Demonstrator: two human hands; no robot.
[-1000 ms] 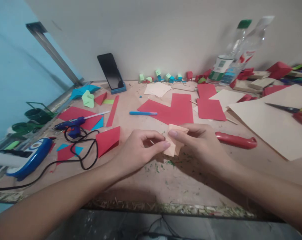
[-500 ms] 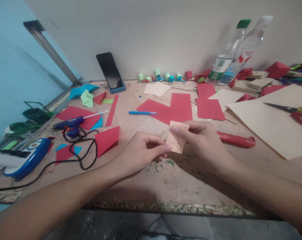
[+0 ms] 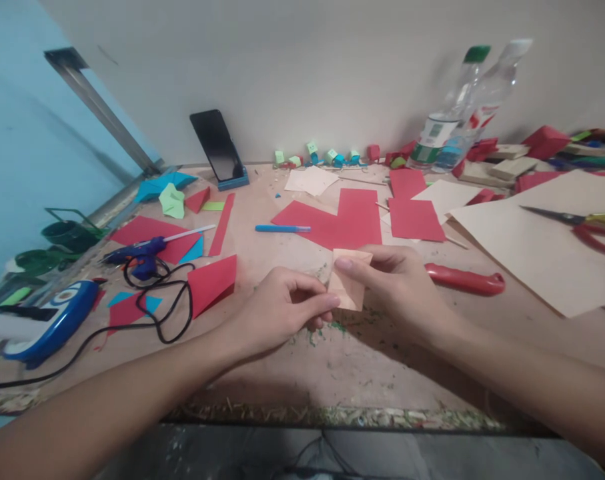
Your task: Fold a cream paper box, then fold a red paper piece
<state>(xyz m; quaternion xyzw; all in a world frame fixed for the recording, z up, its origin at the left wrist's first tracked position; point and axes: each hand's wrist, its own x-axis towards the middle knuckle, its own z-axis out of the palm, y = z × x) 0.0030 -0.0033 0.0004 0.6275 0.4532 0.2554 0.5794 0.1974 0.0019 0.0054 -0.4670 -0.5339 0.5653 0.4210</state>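
Observation:
A small folded piece of cream paper (image 3: 351,292) is held up between both hands above the table. My left hand (image 3: 292,300) pinches its lower left edge between thumb and fingers. On the upper right part, my right hand (image 3: 399,280) grips it, the thumb lying flat across the front and the fingers behind. Crease lines show on the paper's face. Just right of my right hand lies a red handle (image 3: 467,280), its other end hidden by the hand. Beyond the hands are red paper pieces (image 3: 359,217) and a blue pen (image 3: 282,229).
A glue gun (image 3: 142,253) with a looping black cord and a blue-white tape dispenser (image 3: 57,320) are at left. A phone (image 3: 217,147) stands at the back. Two plastic bottles (image 3: 435,137), scissors (image 3: 577,219) and a large cream sheet (image 3: 547,267) occupy the right.
The view has shifted slightly. The folded paper is tilted a little differently, its lower flap now looking flatter and squarer. Both hands keep their hold on it.

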